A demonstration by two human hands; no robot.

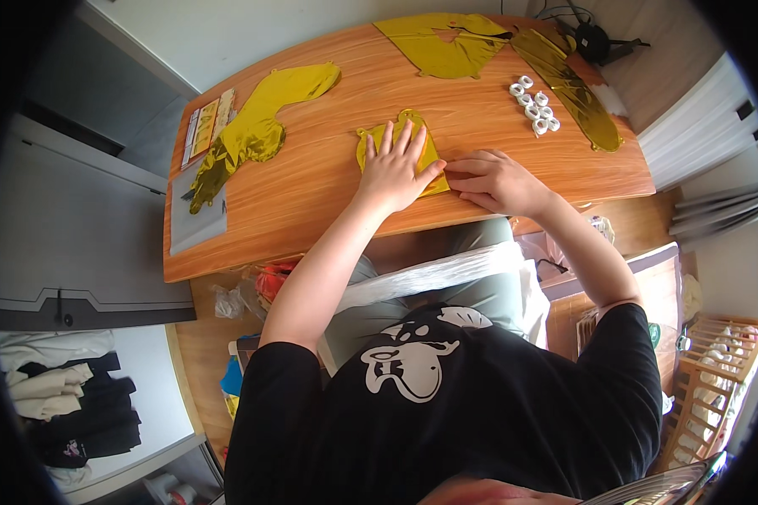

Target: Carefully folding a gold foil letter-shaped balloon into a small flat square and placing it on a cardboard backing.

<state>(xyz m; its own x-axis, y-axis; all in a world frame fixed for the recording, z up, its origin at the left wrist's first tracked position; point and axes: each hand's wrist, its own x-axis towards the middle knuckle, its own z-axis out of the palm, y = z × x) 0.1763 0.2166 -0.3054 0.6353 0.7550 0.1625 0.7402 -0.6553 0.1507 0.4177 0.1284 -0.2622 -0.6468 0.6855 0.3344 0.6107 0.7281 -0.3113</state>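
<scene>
The gold foil piece [428, 151] is lying on the wooden surface [303, 172], near the edge closest to the person, partly hidden under a hand. At the far left, a printed card [209, 126] and a pale sheet [198, 227] are resting by the surface's edge. Just beside them, a long gold foil shape [257, 126] is sprawling and crumpling toward its lower end. Next, the left grip [390, 175] is lying palm down on the foil piece, its fingers spreading across it and its thumb pointing toward the other hand. The foil itself is looking thin, light and soft, probably slippery and ready to crease or tear, so a flat, broad press is likely suiting it better than a hard pull. Further right, the right grip [499, 181] is curling at the foil's right edge; whether it is pinching the foil or only touching it, one cannot tell. That straight edge is seeming the safest place for taking hold, with the small tab at the top looking more delicate. Beyond, another foil shape [429, 59], a cluster of white rolls [532, 111] and a darker foil strip [568, 93] are lying well apart from the hands.
</scene>
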